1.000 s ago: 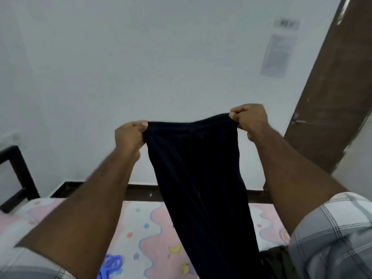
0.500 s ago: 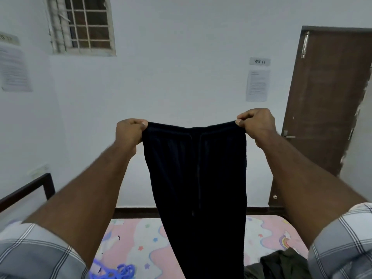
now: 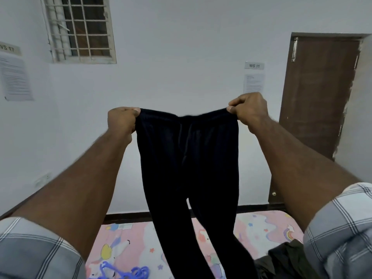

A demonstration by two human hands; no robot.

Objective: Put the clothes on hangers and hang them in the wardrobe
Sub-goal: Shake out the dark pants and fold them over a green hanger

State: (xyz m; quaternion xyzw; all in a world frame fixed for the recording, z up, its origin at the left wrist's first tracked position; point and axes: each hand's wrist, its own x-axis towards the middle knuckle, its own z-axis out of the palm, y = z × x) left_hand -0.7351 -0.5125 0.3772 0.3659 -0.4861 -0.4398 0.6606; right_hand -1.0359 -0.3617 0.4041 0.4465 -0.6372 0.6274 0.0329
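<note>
Head view, sole view. Item held: dark trousers (image 3: 189,168), raised by the waistband above the bed (image 3: 261,228), both legs hanging free with their lower ends out of frame. Left hand (image 3: 121,120): fingers curled, pinching the waistband's left corner. Right hand (image 3: 249,110): likewise curled, pinching the right corner; the band sags slightly between the two. Bed, left of the trousers: blue plastic hangers (image 3: 122,273) lying on the patterned sheet, only partly in frame. Bed, right of the trousers: a heap of dark green clothing (image 3: 285,258), not yet on a hanger. Beyond the bed: barred window (image 3: 80,29), brown door (image 3: 318,93), wall notices. Wardrobe: not in view. Progress, as judged: early; the trousers are lifted and spread but no hanger is threaded, and hanging up remains, as does the green heap.
</note>
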